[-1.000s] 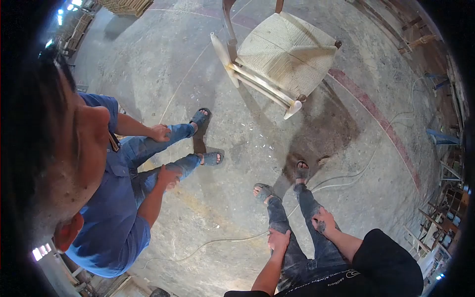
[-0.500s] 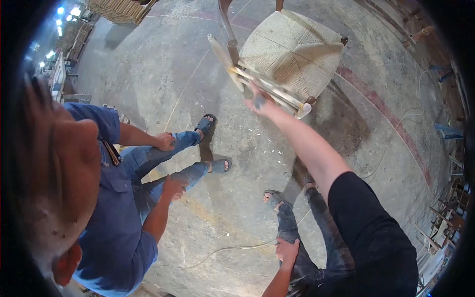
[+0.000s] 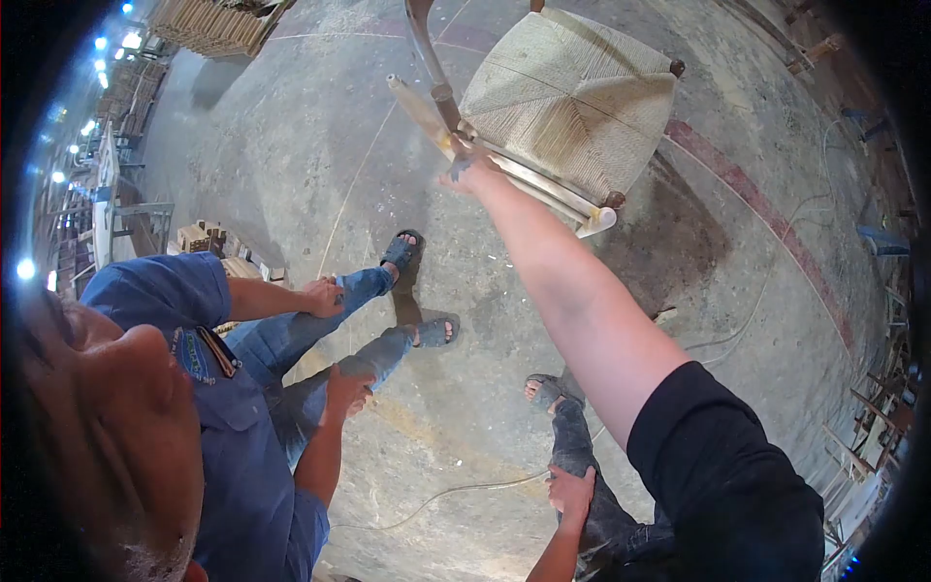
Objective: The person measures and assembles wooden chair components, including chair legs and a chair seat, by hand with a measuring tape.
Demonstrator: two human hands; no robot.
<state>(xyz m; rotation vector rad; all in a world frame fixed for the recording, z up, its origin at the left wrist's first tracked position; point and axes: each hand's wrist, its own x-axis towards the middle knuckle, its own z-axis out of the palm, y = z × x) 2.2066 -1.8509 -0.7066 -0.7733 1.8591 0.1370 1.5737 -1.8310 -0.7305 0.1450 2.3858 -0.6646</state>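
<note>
Head view | right hand grip closed on chair front rail | left hand flat, fingers loose, on knee

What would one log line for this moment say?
right hand: gripping chair front rail | left hand: resting on own knee | co-worker: seated beside, hands on knees | floor: concrete

No text, label, brand or number can be read here; the round patch on the seated person's blue shirt carries a design too small and blurred to make out
</note>
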